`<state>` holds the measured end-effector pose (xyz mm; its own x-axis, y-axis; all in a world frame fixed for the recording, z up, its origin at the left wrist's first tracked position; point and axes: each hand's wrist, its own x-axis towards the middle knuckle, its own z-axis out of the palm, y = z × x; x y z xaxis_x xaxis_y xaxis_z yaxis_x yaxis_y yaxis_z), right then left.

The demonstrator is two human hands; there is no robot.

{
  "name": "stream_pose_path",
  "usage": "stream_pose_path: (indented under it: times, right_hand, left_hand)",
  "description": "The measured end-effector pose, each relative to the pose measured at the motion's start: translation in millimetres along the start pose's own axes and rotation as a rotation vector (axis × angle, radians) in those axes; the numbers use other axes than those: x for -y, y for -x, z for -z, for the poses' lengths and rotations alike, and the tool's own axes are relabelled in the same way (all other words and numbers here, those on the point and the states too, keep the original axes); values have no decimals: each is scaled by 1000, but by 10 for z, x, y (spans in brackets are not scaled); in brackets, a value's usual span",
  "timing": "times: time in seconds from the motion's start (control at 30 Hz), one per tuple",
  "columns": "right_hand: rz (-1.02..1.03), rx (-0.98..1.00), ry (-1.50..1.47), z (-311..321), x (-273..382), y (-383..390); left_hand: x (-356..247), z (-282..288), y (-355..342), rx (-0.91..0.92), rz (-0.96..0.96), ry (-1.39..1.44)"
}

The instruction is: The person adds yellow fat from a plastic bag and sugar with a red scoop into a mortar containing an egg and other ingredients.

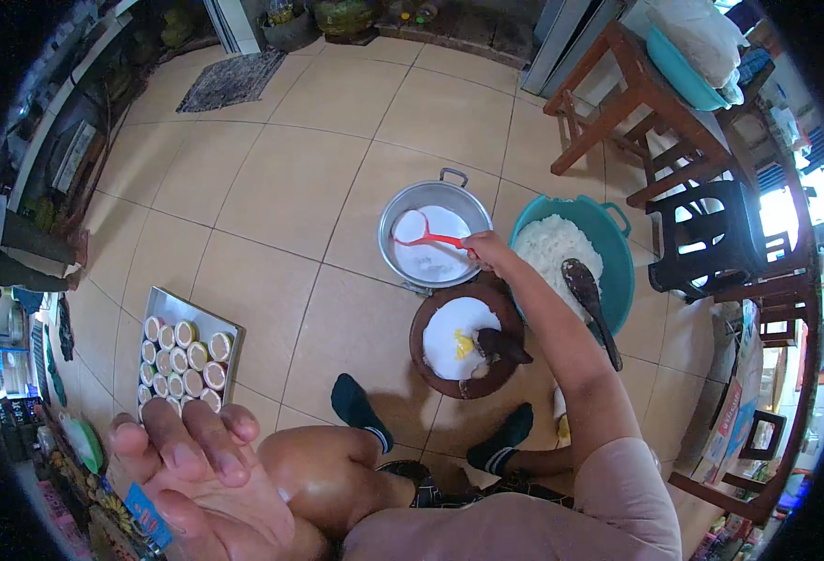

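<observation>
My right hand (pixel 488 249) is closed around the handle of a red ladle (pixel 442 239). The ladle's head is over or in the white contents (pixel 440 265) of a metal pot (pixel 400 199). Just below the pot, a brown mortar (pixel 498 383) holds a white mass with a yellow patch, and a dark pestle (pixel 502 346) leans in it. My left hand (pixel 220 477) is raised palm up and holds nothing, its fingers apart and slightly curled. Beyond its fingertips, a metal tray (pixel 231 329) carries several small round containers (pixel 180 359) with white tops.
Right of the pot, a teal basin (pixel 623 280) of white, grainy food has a dark paddle (pixel 592 295) across it. Farther right stand a wooden table (pixel 631 93) and a black plastic stool (pixel 711 234). A grey mat (pixel 232 80) lies far left on the tiled floor (pixel 272 178).
</observation>
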<state>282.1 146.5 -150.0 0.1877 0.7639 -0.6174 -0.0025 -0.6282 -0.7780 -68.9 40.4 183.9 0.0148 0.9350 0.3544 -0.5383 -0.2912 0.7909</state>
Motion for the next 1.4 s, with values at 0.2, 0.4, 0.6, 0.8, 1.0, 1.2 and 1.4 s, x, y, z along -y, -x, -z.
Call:
stream_pose_path:
  times: [0.2,0.4,0.6,0.8,1.0,1.2,1.4]
  right_hand:
    - [53,-11,-115,114,-102,108]
    - [112,-82,-116,261,-87,378]
    - [161,-157,51,344,256,1198]
    - [63,-151,4,582,144,2100]
    - [17,-186,-25,521,-484,2688]
    - [180,-265,169,297,-1425,2766]
    - [299,-464,764,-93,-1444,2979]
  left_hand:
    - [-8,6,9,23,-5,-9]
    - [-19,-16,29,11,9,-1]
    - [-42,-21,42,39,7,13]
    - [-16,-43,40,79,-9,15]
    - [-16,-71,88,77,5,72]
    - [-42,-86,95,115,-13,83]
    - [-47,-45,83,87,-22,67]
